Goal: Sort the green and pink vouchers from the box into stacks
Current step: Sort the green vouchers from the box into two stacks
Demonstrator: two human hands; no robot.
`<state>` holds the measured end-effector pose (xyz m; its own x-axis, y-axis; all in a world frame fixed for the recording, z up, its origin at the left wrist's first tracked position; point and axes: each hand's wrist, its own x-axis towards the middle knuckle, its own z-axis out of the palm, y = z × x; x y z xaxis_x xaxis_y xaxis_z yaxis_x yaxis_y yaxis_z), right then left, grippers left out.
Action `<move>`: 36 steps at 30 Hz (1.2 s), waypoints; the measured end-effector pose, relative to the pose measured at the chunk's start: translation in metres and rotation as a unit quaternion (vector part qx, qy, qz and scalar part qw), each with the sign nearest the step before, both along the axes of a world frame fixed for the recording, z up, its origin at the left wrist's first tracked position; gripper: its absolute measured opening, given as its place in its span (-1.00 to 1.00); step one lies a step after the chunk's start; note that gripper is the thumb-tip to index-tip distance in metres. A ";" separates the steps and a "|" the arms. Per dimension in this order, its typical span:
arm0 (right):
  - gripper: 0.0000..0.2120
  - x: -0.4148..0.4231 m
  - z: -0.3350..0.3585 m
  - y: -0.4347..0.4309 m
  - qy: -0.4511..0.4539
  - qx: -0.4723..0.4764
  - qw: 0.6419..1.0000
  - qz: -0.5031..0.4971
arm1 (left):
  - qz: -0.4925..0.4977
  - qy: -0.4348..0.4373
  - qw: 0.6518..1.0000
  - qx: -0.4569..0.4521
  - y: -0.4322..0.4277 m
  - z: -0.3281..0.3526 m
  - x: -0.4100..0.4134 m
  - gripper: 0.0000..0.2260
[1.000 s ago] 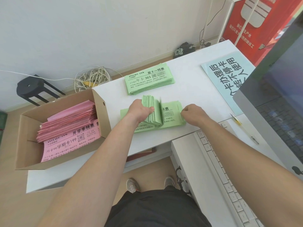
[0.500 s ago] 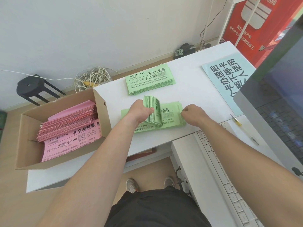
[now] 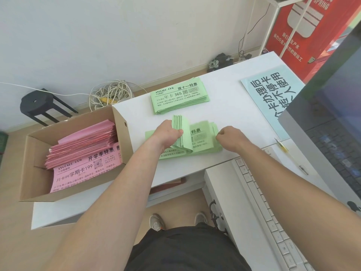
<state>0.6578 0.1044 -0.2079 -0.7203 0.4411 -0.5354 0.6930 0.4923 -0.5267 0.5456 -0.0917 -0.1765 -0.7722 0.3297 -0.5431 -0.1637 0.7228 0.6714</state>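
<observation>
Green paper vouchers fill the middle of the white desk (image 3: 230,106), and both bare hands are on the near green stack (image 3: 203,147). Left hand (image 3: 168,133) is clamped around a thick folded-up wad of green vouchers (image 3: 180,132), thumb on top, fingers curled underneath, bending those sheets up and back off the stack so their edges fan upright. Right hand (image 3: 230,137) sits at the stack's right edge with its fingers curled in tight; whether it pinches a sheet I cannot tell, the fingertips being tucked out of sight. Farther back on the desk, apart from the hands, lies a second flat pile of green vouchers (image 3: 178,96), printed face up. Off to the left, the open brown cardboard box (image 3: 35,173) butts against the desk's edge and holds the pink paper vouchers (image 3: 84,147), a fanned heap resting on a flat pink sheet. To the right, a pale blue printed sign (image 3: 271,94) lies on the desk, a pen (image 3: 289,155) nearer, a white keyboard (image 3: 273,218) below it, and a computer monitor (image 3: 332,137) at the frame's edge.
</observation>
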 end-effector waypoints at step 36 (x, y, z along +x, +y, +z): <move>-0.67 0.010 0.032 -0.012 0.057 0.039 0.997 0.028 | -0.032 -0.105 0.991 0.073 -0.002 0.013 0.008 -0.72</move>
